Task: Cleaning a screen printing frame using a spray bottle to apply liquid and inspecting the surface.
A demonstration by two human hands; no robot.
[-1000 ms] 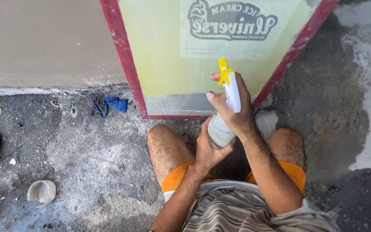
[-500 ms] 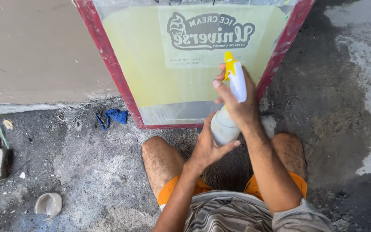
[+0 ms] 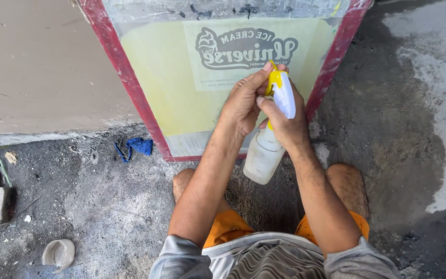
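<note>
Head view: right hand [image 3: 285, 124] grips spray bottle [image 3: 262, 155], left hand [image 3: 243, 103] pinching its half-hidden nozzle.

spray bottle [image 3: 263, 155]: cloudy white body; white head with a yellow trigger and nozzle tip.
screen frame [image 3: 125, 77]: red border, directly behind the spray bottle; pale yellow-green mesh with a lighter panel carrying a dark grey emblem.
shorts [image 3: 228, 227]: orange, below the spray bottle.
shirt [image 3: 264, 261]: grey with thin brown and white stripes.
rag [image 3: 136, 147]: blue, left of the screen frame's lower corner.
ground [image 3: 104, 206]: mottled grey, dark wet patches right of the screen frame.
wall [image 3: 32, 67]: flat beige-brown, left of the screen frame.
cup [image 3: 59, 253]: dirty whitish-grey, far lower left.
</note>
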